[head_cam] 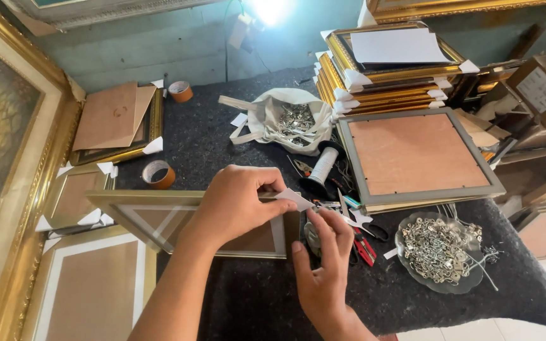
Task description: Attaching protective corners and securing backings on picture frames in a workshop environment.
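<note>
**Both hands pinch a white paper corner at the frame's edge**

We see the fingers [272,184] of the left hand [238,205] closed narrowly on a small white paper piece [295,199], pinching its left end at the right corner of a gold picture frame [159,218] that lies face down on the table [248,297]. The right hand [323,271] meets it from below, thumb and forefinger drawn together on the paper's right end. Just beside that hand lie scissors [364,224] and a red-handled tool [366,248]. Farther right, a metal tray of small silvery hangers [440,252] sits near a grey frame [418,158]. A roll of brown tape [158,174] rests left of the hands.
</note>
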